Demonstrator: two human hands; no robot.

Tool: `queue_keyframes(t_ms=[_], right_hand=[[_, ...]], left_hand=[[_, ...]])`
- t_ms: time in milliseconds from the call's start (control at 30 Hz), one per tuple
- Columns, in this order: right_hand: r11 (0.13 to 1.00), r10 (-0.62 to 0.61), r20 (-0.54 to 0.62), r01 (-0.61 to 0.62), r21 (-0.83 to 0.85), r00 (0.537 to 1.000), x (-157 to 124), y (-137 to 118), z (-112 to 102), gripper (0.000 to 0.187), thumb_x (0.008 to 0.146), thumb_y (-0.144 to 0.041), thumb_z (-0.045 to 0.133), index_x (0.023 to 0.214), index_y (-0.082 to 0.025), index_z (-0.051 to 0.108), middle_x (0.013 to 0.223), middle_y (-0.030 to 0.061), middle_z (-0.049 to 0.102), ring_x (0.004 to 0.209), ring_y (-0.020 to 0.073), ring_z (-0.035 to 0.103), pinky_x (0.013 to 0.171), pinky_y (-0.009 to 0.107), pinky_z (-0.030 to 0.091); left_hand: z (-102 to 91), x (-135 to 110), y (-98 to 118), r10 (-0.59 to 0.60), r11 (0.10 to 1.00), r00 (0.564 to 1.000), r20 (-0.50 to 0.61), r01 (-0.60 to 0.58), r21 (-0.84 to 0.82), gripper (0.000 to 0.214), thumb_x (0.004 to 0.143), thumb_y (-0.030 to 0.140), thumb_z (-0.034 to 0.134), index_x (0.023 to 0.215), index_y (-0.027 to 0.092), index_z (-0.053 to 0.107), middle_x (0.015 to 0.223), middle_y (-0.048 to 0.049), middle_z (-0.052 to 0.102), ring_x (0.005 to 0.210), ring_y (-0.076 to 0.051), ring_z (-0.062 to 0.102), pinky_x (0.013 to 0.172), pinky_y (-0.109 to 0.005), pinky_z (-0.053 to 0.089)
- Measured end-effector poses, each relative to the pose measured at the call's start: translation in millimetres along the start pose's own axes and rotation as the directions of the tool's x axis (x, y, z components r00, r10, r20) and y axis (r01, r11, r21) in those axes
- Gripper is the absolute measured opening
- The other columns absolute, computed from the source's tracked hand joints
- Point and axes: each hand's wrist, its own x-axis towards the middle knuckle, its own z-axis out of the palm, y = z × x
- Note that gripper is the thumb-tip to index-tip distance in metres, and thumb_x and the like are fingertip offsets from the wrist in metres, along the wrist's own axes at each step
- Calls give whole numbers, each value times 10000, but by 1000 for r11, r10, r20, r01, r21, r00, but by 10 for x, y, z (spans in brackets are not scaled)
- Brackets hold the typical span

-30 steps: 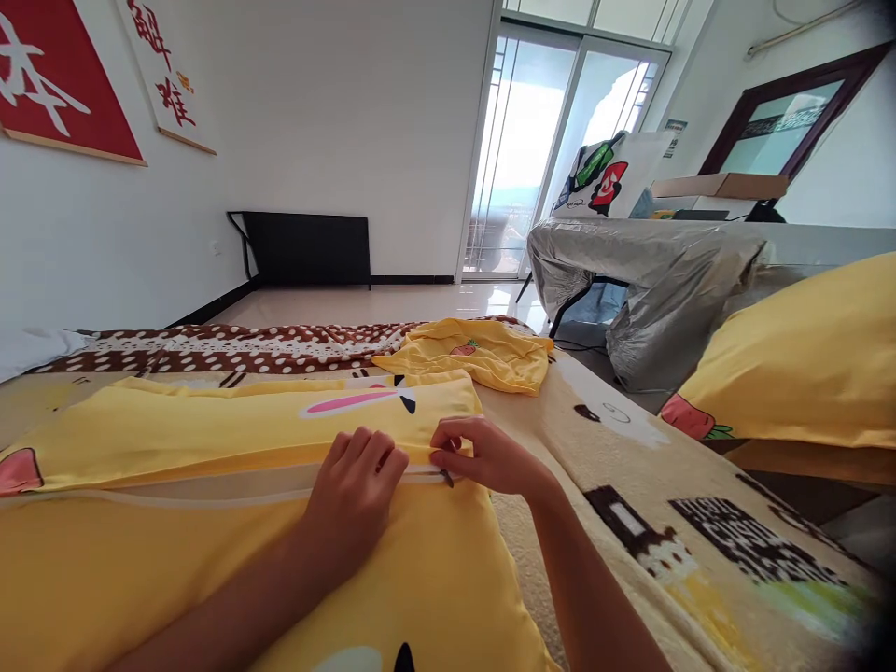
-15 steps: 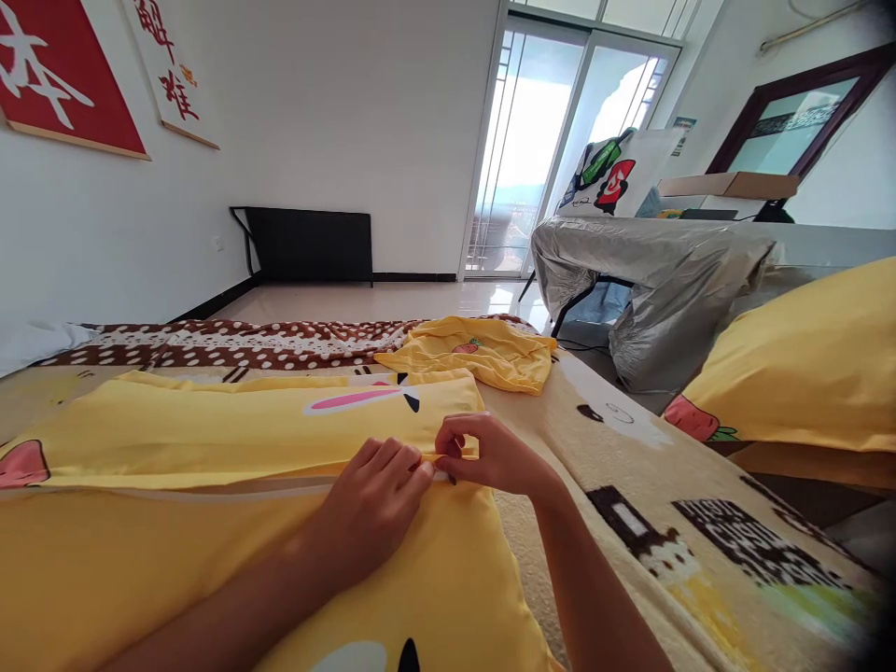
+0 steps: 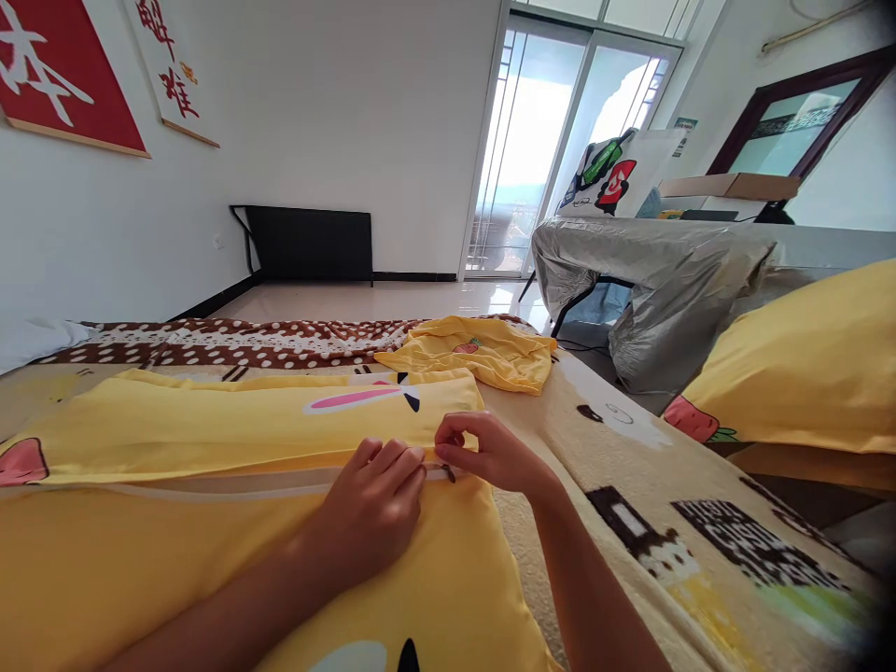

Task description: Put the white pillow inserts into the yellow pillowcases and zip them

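Note:
A yellow fabric cover (image 3: 231, 551) with rabbit and carrot prints lies spread in front of me, its far part (image 3: 210, 425) folded over along a seam. A pale zipper strip (image 3: 273, 482) runs along that seam, and a small dark zipper pull (image 3: 449, 474) shows at its right end. My left hand (image 3: 382, 499) is closed with curled fingers on the cover's edge at the zipper. Just right of it, my right hand (image 3: 483, 448) pinches the folded edge between thumb and forefinger, above the zipper pull. The fingertips of both hands nearly meet.
Beneath lies a beige patterned blanket (image 3: 616, 457). A crumpled yellow cloth (image 3: 483, 355) with a carrot print lies beyond my hands. To the right are a yellow pillow (image 3: 805, 364) and a table under a silver cover (image 3: 672, 271). A black panel (image 3: 312, 247) leans against the wall.
The folded edge has lifted a little, so more of the zipper strip and the dark pull show. My left thumb has drawn back slightly; the right hand has hardly moved.

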Motion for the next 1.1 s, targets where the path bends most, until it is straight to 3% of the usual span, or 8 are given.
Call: queue_keyframes(t_ms=[267,400,567,767,933,1100], right_hand=[[997,72,-8,-72,6,997,35,51,51,168,834,-286,515,720,-164,536,642,-18,519,594,94,423,549,209,338],[998,58,6,-58,-22,998,39,74,59,187,852,-296,495,719,-166,511,638,-27,475,595,91,382,541,207,311],[998,64,14,-64,-27,998,46,76,63,188,860,-298,487,726,-167,505,645,-28,472,599,92,373,543,208,307],[997,67,21,-67,-27,998,45,71,61,165,851,-269,496,725,-163,510,646,-28,478,598,90,375,544,208,308],[998,60,18,-59,-20,998,38,67,64,161,850,-260,497,721,-164,504,659,-25,492,605,90,385,544,205,310],[998,66,20,-66,-13,998,35,51,53,166,850,-273,500,722,-167,500,643,-28,483,585,87,383,529,205,305]], left_hand=[[-8,-7,3,76,997,996,44,-75,-30,242,811,78,462,977,77,638,1010,-101,636,966,-233,513,839,-368,386],[6,-7,18,70,997,996,49,-69,-15,223,817,81,451,943,93,635,949,-100,636,944,-232,515,824,-371,395],[0,18,31,19,999,994,104,-15,-39,183,814,82,449,861,122,621,864,-93,609,869,-231,509,767,-377,402],[-3,29,11,-17,997,978,206,32,-70,229,823,115,462,1005,133,600,908,-80,579,867,-218,492,752,-368,379],[-41,46,29,-116,989,943,311,138,-46,198,835,176,458,961,161,609,930,-65,560,885,-224,474,758,-382,353],[-44,32,76,-158,985,963,217,138,106,153,800,177,470,808,146,620,851,-63,566,836,-220,472,754,-392,329]])
